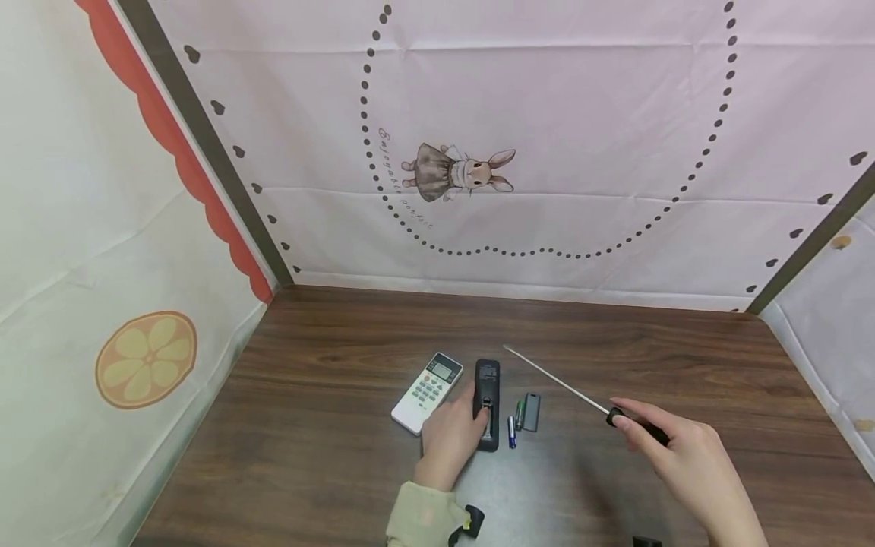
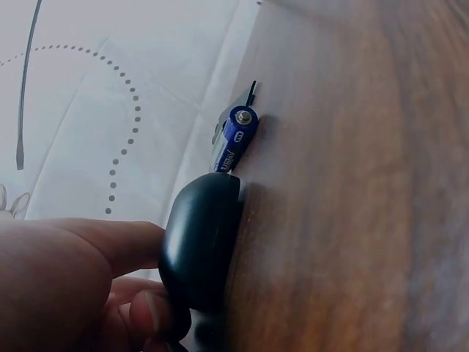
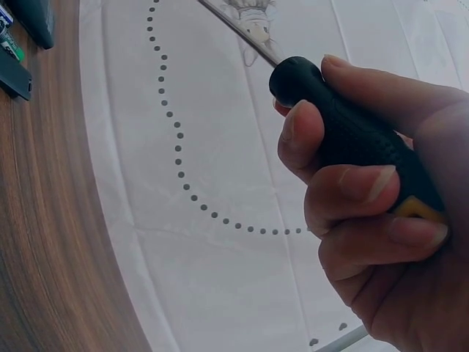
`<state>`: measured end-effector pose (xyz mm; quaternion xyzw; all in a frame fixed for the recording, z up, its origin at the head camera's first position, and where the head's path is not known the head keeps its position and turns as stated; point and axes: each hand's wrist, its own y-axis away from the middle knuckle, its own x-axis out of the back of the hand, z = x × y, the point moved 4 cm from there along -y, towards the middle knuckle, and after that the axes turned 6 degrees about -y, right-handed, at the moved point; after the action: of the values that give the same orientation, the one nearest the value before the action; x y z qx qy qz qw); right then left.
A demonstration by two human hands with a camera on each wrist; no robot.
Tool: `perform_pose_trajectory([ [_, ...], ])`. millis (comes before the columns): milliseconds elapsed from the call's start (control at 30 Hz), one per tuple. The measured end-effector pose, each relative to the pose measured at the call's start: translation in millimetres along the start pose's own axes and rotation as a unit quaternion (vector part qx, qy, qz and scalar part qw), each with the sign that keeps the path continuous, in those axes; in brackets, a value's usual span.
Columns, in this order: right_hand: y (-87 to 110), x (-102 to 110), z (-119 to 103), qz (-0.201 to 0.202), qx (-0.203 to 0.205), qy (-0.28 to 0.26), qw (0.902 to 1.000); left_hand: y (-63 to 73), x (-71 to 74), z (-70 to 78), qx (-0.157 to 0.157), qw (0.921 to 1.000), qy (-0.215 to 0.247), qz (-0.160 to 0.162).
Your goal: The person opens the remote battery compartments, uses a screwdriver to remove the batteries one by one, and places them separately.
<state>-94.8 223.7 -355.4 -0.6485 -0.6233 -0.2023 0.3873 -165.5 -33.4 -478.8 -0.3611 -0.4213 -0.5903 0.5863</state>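
A black remote control (image 1: 488, 372) lies back side up on the table, its battery compartment uncovered. My left hand (image 1: 447, 441) holds it by the left side, the thumb over the compartment; in the left wrist view, fingers curl against the black casing (image 2: 201, 242). Just right of it lie a blue battery (image 1: 511, 433), a green battery (image 1: 519, 415) and a grey battery cover (image 1: 531, 412). My right hand (image 1: 677, 448) grips the dark handle (image 3: 359, 136) of a long screwdriver (image 1: 560, 382) above the table. The thin shaft points left and away, its tip apart from the remote.
A white remote control (image 1: 417, 403) with a small screen and buttons lies left of the black one, close to my left hand. Printed cloth (image 1: 581, 152) hangs behind the brown wooden table (image 1: 328, 425) and along both sides.
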Motion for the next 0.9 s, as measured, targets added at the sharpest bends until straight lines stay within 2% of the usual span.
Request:
perform_pose_trajectory([
  [600, -1.1, -4.7, 1.4, -0.005, 0.003, 0.01, 0.9999, -1.6, 1.6, -3.9, -0.004, 0.9993, 0.036, 0.004],
  [900, -0.6, -4.6, 2.9, -0.012, -0.009, 0.005, 0.9999, -5.8, 3.3, -10.7, -0.024, 0.9939, 0.107, 0.006],
])
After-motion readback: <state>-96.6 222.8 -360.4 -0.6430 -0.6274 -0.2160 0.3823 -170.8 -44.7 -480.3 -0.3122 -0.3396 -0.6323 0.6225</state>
